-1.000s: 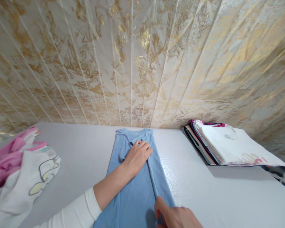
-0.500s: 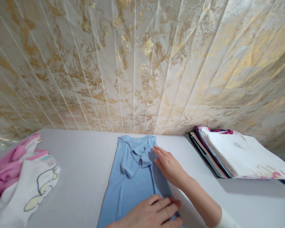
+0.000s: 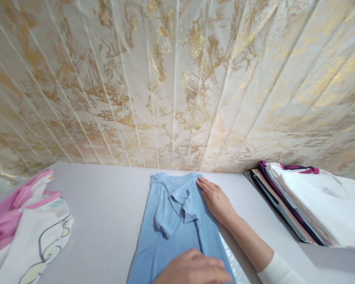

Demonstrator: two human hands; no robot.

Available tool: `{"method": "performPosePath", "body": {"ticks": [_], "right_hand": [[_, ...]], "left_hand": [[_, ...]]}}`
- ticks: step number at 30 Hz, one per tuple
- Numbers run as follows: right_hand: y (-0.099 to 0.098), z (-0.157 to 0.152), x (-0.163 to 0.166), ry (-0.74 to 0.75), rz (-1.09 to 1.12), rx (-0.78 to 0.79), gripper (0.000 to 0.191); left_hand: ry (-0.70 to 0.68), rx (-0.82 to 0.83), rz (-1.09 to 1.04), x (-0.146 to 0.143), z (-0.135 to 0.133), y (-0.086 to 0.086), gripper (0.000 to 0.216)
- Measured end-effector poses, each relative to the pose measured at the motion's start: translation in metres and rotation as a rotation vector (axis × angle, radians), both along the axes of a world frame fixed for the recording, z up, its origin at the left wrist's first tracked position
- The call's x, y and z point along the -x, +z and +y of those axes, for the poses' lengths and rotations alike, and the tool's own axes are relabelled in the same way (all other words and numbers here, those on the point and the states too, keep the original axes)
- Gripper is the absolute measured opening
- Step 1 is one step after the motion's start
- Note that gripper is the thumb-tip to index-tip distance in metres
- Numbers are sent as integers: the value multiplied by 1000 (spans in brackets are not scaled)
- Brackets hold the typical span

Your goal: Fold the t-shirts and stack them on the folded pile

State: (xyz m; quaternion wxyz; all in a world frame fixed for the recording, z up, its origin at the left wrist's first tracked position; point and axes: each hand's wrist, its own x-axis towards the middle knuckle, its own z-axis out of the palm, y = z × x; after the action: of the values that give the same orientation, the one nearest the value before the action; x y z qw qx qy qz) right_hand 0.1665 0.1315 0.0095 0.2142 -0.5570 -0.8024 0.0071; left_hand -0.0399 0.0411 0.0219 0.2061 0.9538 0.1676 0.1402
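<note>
A light blue garment lies lengthwise on the white table, its sides folded inward and its short sleeves bunched across the top. My right hand rests flat along its upper right edge, fingers stretched toward the neckline. Low in the picture, my left hand is over the lower part of the garment, its fingers extended to the right and slightly blurred. Neither hand has cloth gripped in it. The garment's bottom end is out of the picture.
On the left is a loose heap of pink and white clothing with a cartoon print. A stack of folded clothes stands at the right, white on top. Behind the white table rises a gold-patterned curtain. Something shiny shows beside the garment's right edge.
The view has shifted a little to the left. My right hand has slid up to the garment's top right corner. My left hand has moved lower in the picture.
</note>
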Motion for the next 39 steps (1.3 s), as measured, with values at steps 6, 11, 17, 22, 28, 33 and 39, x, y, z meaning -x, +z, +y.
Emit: {"method": "performPosePath", "body": {"ticks": [6, 11, 17, 22, 28, 33, 39], "right_hand": [[9, -14, 24, 58, 231, -95, 49], [3, -22, 45, 120, 346, -85, 67], [-5, -21, 43, 97, 330, -49, 57], [-5, -22, 45, 83, 329, -19, 51], [-1, -22, 48, 99, 209, 39, 49], [6, -21, 43, 88, 359, 155, 45], [-3, -17, 38, 125, 435, 107, 58]], "left_hand": [[480, -72, 36, 26, 74, 54, 33], [499, -169, 113, 26, 101, 39, 27], [602, -217, 107, 22, 101, 39, 17], [848, -203, 139, 33, 104, 45, 14], [843, -196, 214, 38, 102, 41, 16], [758, -249, 176, 37, 102, 45, 27], [386, -313, 75, 33, 97, 42, 33]]}}
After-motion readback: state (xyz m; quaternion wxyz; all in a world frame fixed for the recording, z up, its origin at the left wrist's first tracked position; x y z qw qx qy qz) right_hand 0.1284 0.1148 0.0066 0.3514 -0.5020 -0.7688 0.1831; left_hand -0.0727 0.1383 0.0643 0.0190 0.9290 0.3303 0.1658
